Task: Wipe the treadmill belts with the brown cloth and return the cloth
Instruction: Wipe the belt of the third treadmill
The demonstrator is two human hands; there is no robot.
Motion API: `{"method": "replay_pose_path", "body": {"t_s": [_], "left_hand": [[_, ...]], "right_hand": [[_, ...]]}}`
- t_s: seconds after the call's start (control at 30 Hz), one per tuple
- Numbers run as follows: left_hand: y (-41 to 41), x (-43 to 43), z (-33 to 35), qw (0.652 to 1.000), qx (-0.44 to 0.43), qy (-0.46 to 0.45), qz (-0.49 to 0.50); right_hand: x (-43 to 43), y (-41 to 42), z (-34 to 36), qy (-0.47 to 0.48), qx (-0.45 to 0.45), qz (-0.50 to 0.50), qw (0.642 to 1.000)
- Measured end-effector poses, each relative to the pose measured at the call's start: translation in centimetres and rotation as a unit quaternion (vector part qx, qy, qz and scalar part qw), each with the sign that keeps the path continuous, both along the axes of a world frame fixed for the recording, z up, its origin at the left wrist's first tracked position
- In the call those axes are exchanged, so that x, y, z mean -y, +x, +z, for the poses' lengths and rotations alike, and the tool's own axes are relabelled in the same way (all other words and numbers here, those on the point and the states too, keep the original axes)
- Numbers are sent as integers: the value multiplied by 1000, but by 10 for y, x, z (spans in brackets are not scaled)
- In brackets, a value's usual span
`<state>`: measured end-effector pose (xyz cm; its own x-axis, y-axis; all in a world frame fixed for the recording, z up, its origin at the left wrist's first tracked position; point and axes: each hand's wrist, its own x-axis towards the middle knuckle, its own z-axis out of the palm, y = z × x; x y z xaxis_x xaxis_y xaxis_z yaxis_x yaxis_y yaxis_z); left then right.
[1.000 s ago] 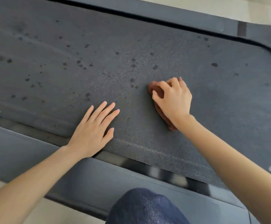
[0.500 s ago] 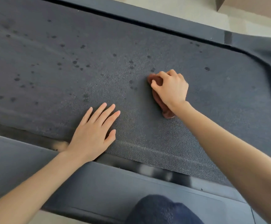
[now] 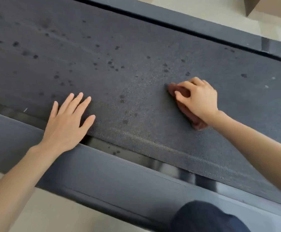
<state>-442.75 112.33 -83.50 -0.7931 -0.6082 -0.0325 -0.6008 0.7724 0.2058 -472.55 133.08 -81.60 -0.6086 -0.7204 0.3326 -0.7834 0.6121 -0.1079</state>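
i see my right hand (image 3: pixel 198 97) curled on the brown cloth (image 3: pixel 181 94), bunched mid-belt (image 3: pixel 136 39) toward the right end, long axis running near edge to far. dark spots (image 3: pixel 111 64) lie left & far of it. left hand (image 3: pixel 67 121) flat, fingers spread, at near edge.

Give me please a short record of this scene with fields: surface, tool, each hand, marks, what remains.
surface: dark treadmill belt
tool: brown cloth, bunched, pressed on the belt
right hand: grips the cloth
left hand: flat, fingers spread, at the near belt edge, holds nothing
marks: dark spots mostly left of the cloth
remains: spotted area not yet wiped; cloth not returned
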Motion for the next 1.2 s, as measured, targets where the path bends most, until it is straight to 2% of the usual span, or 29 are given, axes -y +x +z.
{"method": "replay_pose_path", "body": {"t_s": [0.07,0.13,0.2,0.27,0.37,0.43,0.47,0.53,0.6,0.63,0.7,0.77,0.83,0.9,1.07,1.2], "left_hand": [[10,6,-3,999,19,19,24],[12,8,-6,999,38,-1,16],[11,8,-8,999,45,-8,16],[10,7,-10,998,50,-13,20],[10,8,-11,998,62,-24,16],[10,8,-11,998,59,-27,12],[10,8,-11,998,57,-27,11],[11,8,-11,998,52,-25,11],[12,7,-10,998,51,-23,12],[11,7,-10,999,50,-20,10],[11,9,-9,999,45,-10,0],[18,16,-7,999,46,-5,-23],[35,26,-5,999,41,-9,-26],[51,33,-4,999,39,-21,-8],[52,32,-3,999,36,-16,-7],[55,33,-6,999,30,-20,-5]], "right_hand": [[24,-10,-1,-33,39,-147,988],[44,8,-1,-32,47,-171,984],[54,49,-4,-27,25,-85,996],[54,103,-7,-53,30,63,996],[44,141,-8,-50,30,304,951],[44,116,-3,-7,-14,366,931],[47,97,-2,3,-27,334,942],[56,57,0,0,-20,166,986],[66,34,-1,-13,12,8,1000],[70,36,-2,-12,15,-17,1000],[68,56,-3,-5,4,29,1000],[51,86,-2,-21,14,139,990],[30,118,-3,-37,20,258,965],[23,140,-5,-46,25,324,945],[65,172,-5,-72,63,340,936],[80,181,-3,-64,57,363,928]]}}
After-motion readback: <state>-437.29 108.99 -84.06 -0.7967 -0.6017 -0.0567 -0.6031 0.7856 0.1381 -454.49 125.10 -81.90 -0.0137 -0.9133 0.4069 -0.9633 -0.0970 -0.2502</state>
